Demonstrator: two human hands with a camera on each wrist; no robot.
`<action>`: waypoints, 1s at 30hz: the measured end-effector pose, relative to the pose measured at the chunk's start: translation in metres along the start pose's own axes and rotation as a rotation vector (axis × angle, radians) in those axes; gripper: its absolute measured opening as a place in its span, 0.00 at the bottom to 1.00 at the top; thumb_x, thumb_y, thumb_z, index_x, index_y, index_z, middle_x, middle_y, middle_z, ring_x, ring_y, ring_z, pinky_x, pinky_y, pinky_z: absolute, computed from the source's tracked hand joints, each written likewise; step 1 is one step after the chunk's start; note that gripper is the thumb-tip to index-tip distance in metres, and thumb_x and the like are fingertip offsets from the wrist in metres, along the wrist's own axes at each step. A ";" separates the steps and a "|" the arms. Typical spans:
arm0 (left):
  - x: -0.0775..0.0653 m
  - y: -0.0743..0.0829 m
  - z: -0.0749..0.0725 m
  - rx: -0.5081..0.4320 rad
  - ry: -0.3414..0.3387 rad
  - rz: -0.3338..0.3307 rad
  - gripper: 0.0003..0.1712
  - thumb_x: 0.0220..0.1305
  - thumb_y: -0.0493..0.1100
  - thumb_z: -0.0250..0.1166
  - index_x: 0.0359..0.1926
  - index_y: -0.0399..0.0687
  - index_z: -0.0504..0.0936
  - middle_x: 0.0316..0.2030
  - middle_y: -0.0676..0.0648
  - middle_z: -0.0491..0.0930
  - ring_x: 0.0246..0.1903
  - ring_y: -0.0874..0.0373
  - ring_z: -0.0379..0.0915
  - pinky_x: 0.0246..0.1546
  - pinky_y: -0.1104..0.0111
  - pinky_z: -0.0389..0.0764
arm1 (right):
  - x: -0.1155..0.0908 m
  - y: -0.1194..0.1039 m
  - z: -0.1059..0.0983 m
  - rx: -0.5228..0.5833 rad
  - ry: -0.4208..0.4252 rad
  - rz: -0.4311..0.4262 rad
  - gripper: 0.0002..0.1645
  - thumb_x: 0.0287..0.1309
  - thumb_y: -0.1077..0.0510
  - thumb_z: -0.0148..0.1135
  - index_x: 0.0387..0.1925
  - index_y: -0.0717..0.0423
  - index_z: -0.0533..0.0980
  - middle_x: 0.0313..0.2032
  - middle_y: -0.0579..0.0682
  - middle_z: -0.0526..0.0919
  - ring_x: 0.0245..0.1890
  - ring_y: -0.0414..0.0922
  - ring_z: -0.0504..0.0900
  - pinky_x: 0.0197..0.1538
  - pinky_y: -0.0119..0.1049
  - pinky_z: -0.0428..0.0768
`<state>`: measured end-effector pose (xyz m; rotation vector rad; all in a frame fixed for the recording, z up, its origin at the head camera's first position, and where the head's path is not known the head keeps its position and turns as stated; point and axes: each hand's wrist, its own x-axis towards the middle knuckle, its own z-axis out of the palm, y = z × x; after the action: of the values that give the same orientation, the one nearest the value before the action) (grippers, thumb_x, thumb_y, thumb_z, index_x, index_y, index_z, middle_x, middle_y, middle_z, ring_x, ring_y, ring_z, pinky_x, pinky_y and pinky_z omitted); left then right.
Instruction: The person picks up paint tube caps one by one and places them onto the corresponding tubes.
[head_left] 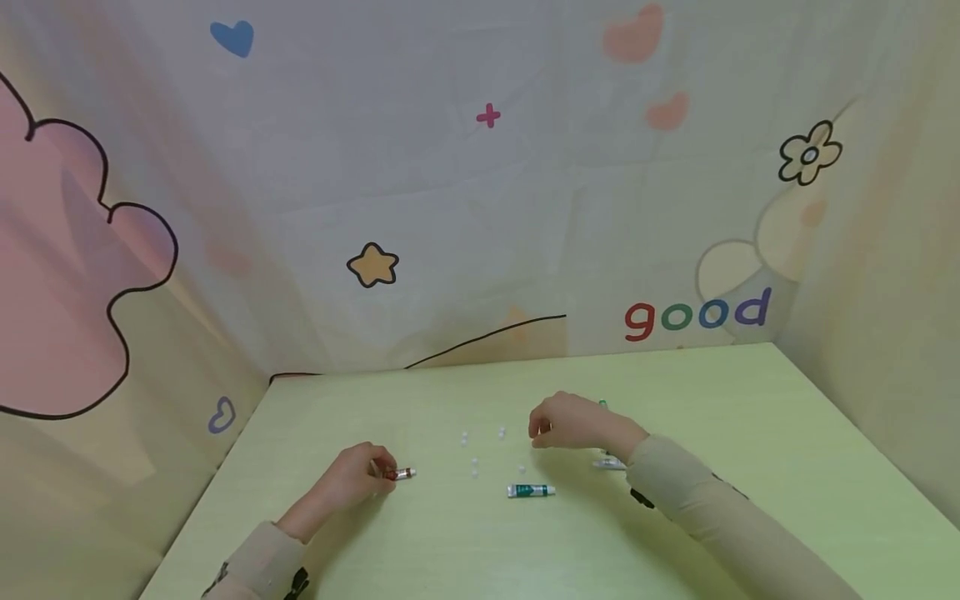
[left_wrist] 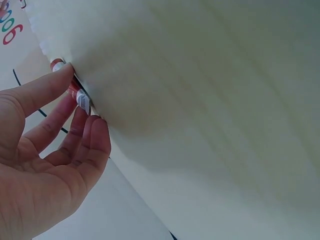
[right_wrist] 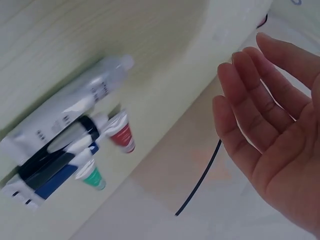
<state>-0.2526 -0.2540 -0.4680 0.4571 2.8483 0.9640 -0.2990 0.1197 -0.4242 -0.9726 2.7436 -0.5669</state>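
Note:
Between its thumb and fingertips, my left hand (head_left: pixel 352 477) pinches a small red paint tube (head_left: pixel 403 474) close over the table at left. The left wrist view shows this red tube (left_wrist: pixel 75 90) with its silvery crimped end near the fingers. My right hand (head_left: pixel 573 422) hovers over the table, its fingers loosely bent and holding nothing. Small white pieces (head_left: pixel 502 433) stand in little groups between the hands, with one lone white piece (head_left: pixel 522 469) nearer the front. A green-labelled paint tube (head_left: pixel 531 491) lies in front of them.
Under the right forearm lie more tubes, partly hidden in the head view. The right wrist view shows a large silver-white tube (right_wrist: pixel 70 105), a dark-blue tube (right_wrist: pixel 55 165), a small red-labelled tube (right_wrist: pixel 121 132) and a small green one (right_wrist: pixel 92 176). Printed cloth (head_left: pixel 465 183) walls the table's back and sides.

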 end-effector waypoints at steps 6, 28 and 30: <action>0.002 0.000 -0.002 0.013 -0.004 0.016 0.09 0.56 0.31 0.74 0.37 0.41 0.83 0.33 0.47 0.77 0.29 0.58 0.72 0.27 0.69 0.74 | 0.009 -0.014 0.010 -0.021 -0.039 -0.021 0.03 0.63 0.56 0.70 0.33 0.48 0.83 0.28 0.39 0.78 0.32 0.41 0.74 0.41 0.38 0.75; 0.003 -0.001 -0.001 0.034 -0.007 -0.008 0.11 0.55 0.33 0.76 0.37 0.42 0.83 0.32 0.50 0.77 0.30 0.59 0.72 0.28 0.68 0.75 | 0.012 -0.019 0.032 0.012 -0.144 0.063 0.05 0.62 0.53 0.69 0.30 0.42 0.81 0.29 0.38 0.78 0.34 0.40 0.74 0.40 0.37 0.75; 0.002 -0.002 -0.001 0.033 -0.008 -0.003 0.10 0.55 0.33 0.76 0.37 0.42 0.83 0.32 0.50 0.77 0.30 0.59 0.72 0.28 0.68 0.75 | 0.013 -0.019 0.033 0.005 -0.148 0.059 0.06 0.61 0.54 0.70 0.29 0.42 0.81 0.28 0.38 0.78 0.33 0.40 0.74 0.39 0.37 0.75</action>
<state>-0.2550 -0.2558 -0.4682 0.4591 2.8610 0.9144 -0.2885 0.0879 -0.4470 -0.8911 2.6291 -0.4724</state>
